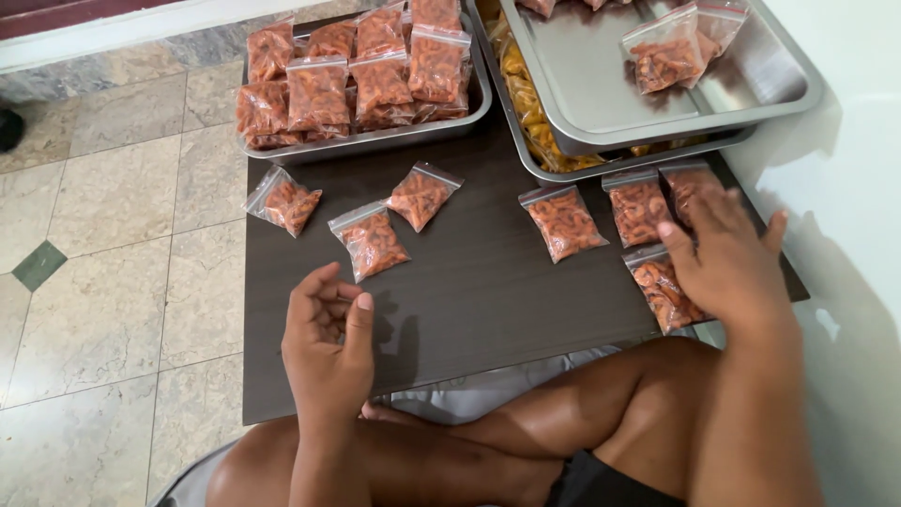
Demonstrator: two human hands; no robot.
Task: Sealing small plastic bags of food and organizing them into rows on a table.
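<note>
Dark table (469, 282) is carrying seven loose snack bags (371, 241) and steel trays (375, 141); table is resting on tiled floor (113, 282).

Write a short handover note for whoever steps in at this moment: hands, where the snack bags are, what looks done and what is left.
Left hand: empty, fingers loosely curled, above the dark board, holding nothing.
Right hand: laid flat on the bags at the board's right edge, not gripping.
Loose on the board: three bags on the left, one in the middle, about three more on the right.
Done: the rear left tray is packed with filled bags.
Left: the loose bags are not yet in a tray; the upper right tray holds only a few bags, stacked over a tray of unbagged yellow snacks.
</note>
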